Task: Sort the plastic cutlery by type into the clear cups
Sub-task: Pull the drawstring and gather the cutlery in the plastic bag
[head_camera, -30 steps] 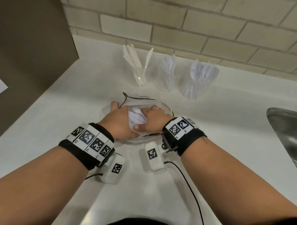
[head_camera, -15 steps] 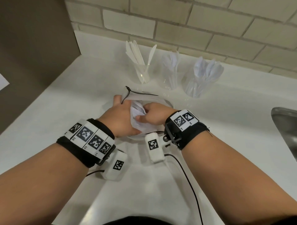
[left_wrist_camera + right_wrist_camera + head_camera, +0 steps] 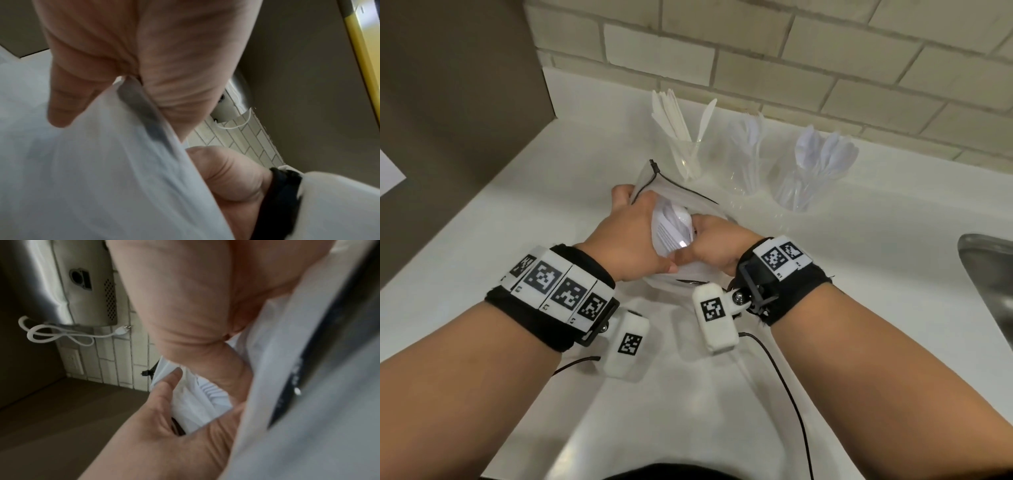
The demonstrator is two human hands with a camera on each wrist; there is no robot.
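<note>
A clear zip bag (image 3: 681, 193) with a black slider strip stands on the white counter (image 3: 551, 240), holding a bundle of white plastic cutlery (image 3: 671, 229). My left hand (image 3: 631, 219) grips the bag's left mouth edge (image 3: 133, 100). My right hand (image 3: 714, 236) pinches the right edge, and the black strip (image 3: 308, 369) runs into its palm. Fork tines (image 3: 213, 391) show inside the bag's mouth. Behind stand three clear cups: knives (image 3: 688, 154), forks (image 3: 746, 164) and spoons (image 3: 804, 185).
A brown panel (image 3: 448, 120) walls off the counter's left side and a tiled wall (image 3: 756, 61) runs behind the cups. A steel sink (image 3: 989, 281) lies at the right edge. A black cable (image 3: 787, 383) trails over the near counter.
Both hands have lifted the bag and moved it toward the cups. Its mouth now stands higher and wider, with the slider end raised.
</note>
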